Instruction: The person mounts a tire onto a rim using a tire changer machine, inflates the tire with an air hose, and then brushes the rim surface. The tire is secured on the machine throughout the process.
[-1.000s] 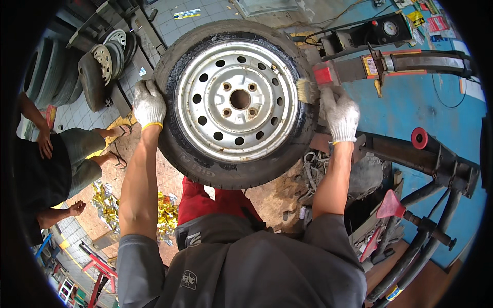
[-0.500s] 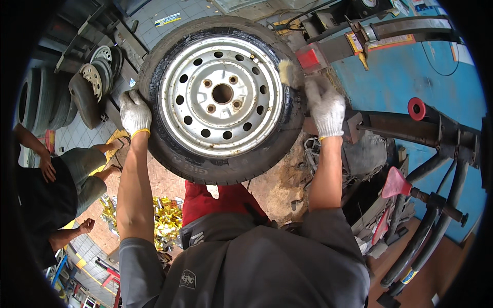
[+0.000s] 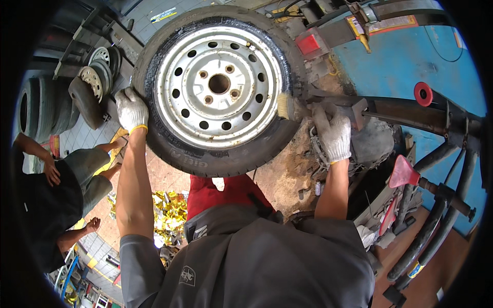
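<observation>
A silver steel wheel (image 3: pixel 197 87) with a black tyre (image 3: pixel 205 159) on it is in front of me, its round face turned up to me. Dark wet streaks show on the tyre's inner sidewall. My left hand (image 3: pixel 132 109), in a white knit glove, grips the tyre's left edge with bent fingers. In the greyed glove of my right hand (image 3: pixel 331 131), fingers are closed round a brush whose handle they mostly hide. Pale brush bristles (image 3: pixel 284 106) touch the right side of the wheel, where rim and tyre meet.
A black machine arm (image 3: pixel 400 115) with red end pieces stands at the right, before a blue panel (image 3: pixel 380 61). Tyres (image 3: pixel 43 105) and bare rims (image 3: pixel 97 77) stack up at left. Another person (image 3: pixel 56 185) is at left, near gold foil scraps (image 3: pixel 169 213).
My right hand has moved down with the brush, bringing the bristles from the rim's upper right to its lower right. The wheel sits slightly higher in view; my left hand stays on the tyre.
</observation>
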Tool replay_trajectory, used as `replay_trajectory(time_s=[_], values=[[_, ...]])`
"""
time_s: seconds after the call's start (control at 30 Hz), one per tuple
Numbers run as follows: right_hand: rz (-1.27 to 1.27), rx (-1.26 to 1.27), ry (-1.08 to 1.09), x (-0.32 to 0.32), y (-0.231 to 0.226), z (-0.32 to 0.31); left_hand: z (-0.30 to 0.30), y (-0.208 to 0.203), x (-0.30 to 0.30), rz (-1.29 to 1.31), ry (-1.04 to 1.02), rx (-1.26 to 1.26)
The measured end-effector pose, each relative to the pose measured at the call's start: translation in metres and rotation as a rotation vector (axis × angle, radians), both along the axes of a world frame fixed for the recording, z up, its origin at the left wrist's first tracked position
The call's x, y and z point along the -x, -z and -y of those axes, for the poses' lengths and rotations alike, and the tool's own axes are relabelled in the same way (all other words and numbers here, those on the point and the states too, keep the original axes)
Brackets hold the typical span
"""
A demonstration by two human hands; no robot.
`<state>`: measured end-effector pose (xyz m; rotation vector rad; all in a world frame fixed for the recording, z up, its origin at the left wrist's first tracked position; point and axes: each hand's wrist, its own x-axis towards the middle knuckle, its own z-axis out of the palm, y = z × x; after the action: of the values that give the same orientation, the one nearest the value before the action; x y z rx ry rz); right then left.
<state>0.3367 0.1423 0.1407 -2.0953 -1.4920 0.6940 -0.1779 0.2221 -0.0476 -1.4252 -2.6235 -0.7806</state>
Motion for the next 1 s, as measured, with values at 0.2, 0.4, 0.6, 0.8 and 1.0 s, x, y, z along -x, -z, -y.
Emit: replay_trajectory(time_s=[0.2, 0.4, 0.6, 0.8, 1.0], values=[[-0.057, -0.091, -0.067, 0.007, 0.012, 0.025, 0.002, -0.014, -0.006, 0.029, -0.009, 0.055], [-0.186, 0.006, -0.005, 0.014, 0.021, 0.033, 0.002, -0.017, -0.007, 0.042, -0.018, 0.066], [-0.11, 0.047, -0.241, 0.025, 0.032, 0.048, 0.002, -0.02, -0.013, 0.032, -0.019, 0.041], [-0.688, -0.161, 0.153, 0.021, 0.031, 0.051, 0.002, -0.015, -0.007, 0.006, -0.007, 0.032], [-1.252, -0.302, 0.4, -0.001, 0.061, 0.056, 0.002, -0.014, -0.009, 0.02, 0.026, 0.015]])
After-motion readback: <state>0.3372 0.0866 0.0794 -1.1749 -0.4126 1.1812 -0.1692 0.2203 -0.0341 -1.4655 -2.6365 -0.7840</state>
